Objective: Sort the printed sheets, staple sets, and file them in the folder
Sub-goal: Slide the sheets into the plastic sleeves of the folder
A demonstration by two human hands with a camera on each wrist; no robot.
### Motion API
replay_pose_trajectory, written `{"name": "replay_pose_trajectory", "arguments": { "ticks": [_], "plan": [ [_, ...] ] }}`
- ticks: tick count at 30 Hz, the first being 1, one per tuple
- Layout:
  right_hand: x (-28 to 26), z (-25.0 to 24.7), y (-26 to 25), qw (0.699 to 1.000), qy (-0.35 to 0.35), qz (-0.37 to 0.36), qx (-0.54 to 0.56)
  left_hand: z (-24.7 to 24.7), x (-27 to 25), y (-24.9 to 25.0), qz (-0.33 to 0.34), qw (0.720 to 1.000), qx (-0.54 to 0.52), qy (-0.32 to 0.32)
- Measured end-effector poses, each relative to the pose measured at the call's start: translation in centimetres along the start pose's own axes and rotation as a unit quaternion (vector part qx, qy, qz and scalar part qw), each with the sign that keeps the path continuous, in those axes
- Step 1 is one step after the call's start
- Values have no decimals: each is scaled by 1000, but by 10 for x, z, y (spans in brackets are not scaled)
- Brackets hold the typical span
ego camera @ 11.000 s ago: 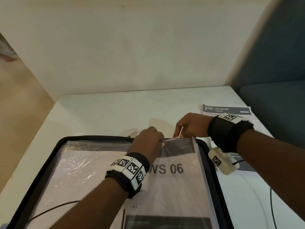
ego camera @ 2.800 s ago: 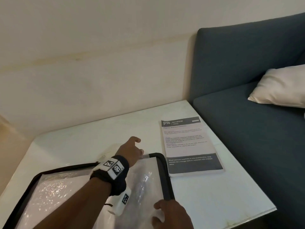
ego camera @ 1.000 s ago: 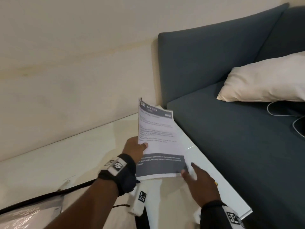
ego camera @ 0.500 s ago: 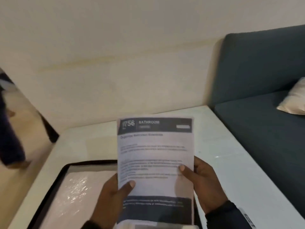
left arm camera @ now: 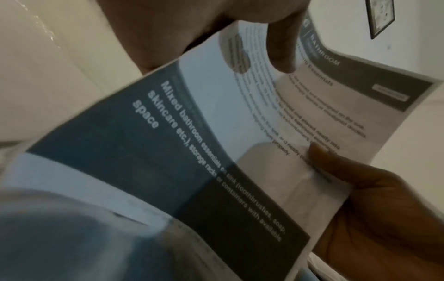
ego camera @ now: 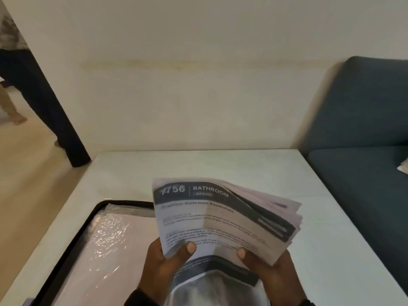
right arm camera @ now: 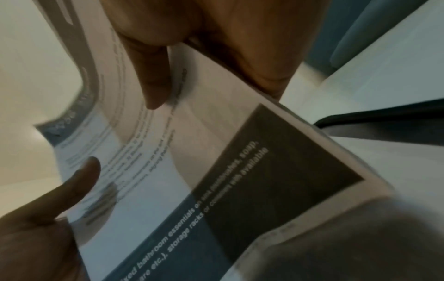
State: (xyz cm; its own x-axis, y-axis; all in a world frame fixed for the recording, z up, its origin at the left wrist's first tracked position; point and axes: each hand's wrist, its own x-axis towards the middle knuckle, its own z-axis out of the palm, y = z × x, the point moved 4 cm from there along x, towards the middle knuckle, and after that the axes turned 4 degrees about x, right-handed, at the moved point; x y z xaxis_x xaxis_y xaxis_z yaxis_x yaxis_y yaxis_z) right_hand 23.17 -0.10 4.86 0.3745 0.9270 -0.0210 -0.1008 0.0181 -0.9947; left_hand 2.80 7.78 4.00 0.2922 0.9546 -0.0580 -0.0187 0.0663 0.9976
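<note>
A stack of printed sheets (ego camera: 220, 221), its top page headed "756 BATHROOM", is held up over the table's near side. My left hand (ego camera: 172, 259) grips its lower left part, thumb on the front page. My right hand (ego camera: 265, 268) grips the lower right, thumb on the front as well. The stack bends away from me, and its pages fan apart at the upper right corner. In the left wrist view the sheets (left arm camera: 216, 152) fill the frame; the right wrist view shows the sheets (right arm camera: 216, 161) too. The open black-edged folder (ego camera: 88, 235) with clear sleeves lies on the table at left.
The white table (ego camera: 220, 166) stands against a cream wall. A dark blue sofa (ego camera: 364, 140) borders its right edge, with a pillow corner (ego camera: 404, 167) showing. Another person's legs (ego camera: 33, 96) stand on the floor at far left.
The stack was lifted from the table's right side and brought in front of me. In the last half second it went from flat and upright to bent, with the pages fanning at the right.
</note>
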Motion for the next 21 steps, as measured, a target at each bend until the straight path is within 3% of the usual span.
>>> {"name": "replay_pose_trajectory", "arguments": {
  "ticks": [3,7,9,13,15,19,21],
  "plan": [
    [2,-7,2,999,18,31,-20,2,0,-1,14,1000,9,13],
    [1,-13,-23,998,34,-53,-19,2,-2,12,59,998,11,29],
    [0,-10,-20,998,21,-52,-24,-1,-1,13,88,995,25,26],
    [3,-8,20,995,1,44,-87,1,0,-16,10,1000,19,-7],
    [5,-11,28,993,-3,75,-95,2,1,-17,7,1000,24,-9],
    [9,-18,21,998,43,20,-50,1,3,-14,21,1000,13,3],
    [8,-12,27,997,15,52,-55,0,4,-23,-3,1000,20,4]
  ]
}}
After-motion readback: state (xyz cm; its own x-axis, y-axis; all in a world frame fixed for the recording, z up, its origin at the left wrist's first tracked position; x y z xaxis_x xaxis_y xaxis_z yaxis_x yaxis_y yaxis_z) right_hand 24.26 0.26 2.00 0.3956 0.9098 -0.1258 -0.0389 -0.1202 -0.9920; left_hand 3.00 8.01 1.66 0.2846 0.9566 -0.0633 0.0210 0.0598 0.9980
